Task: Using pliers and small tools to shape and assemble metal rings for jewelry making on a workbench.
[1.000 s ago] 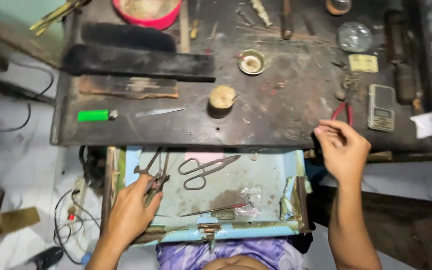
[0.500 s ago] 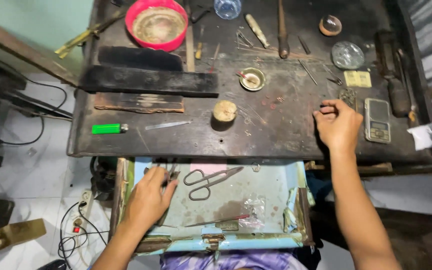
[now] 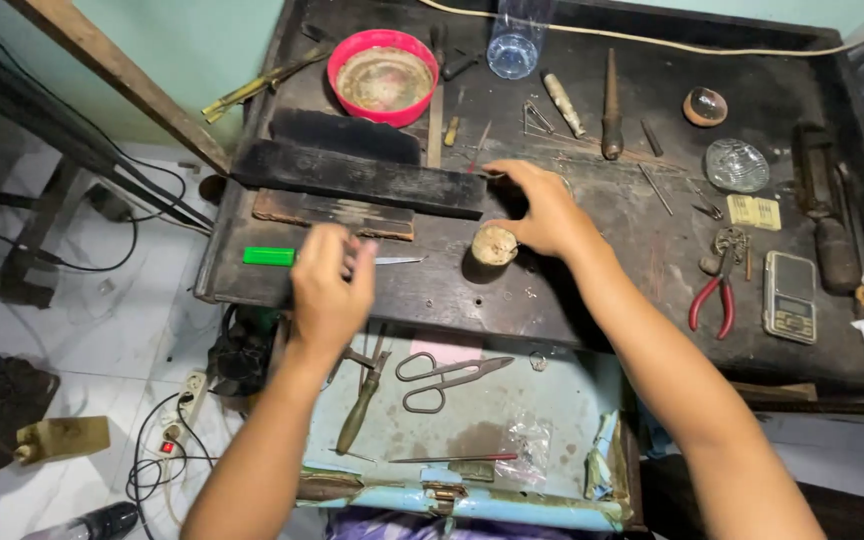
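The right hand [image 3: 550, 215] rests on the bench [image 3: 592, 290] with its grip closed around a round wooden block [image 3: 493, 245]. The left hand [image 3: 330, 290] hovers just beside a thin metal blade [image 3: 397, 261] — fingers loose, holding nothing.

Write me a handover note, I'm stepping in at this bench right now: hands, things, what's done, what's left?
Left hand: empty, fingers loose, above the bench's front edge near the thin metal blade and green lighter.
Right hand: resting by the small round wooden block, fingertips at the long black bar; whether it grips anything cannot be told.
Pliers and scissors lie in the open drawer.
Done: nothing visibly finished. Left: nothing picked up yet.
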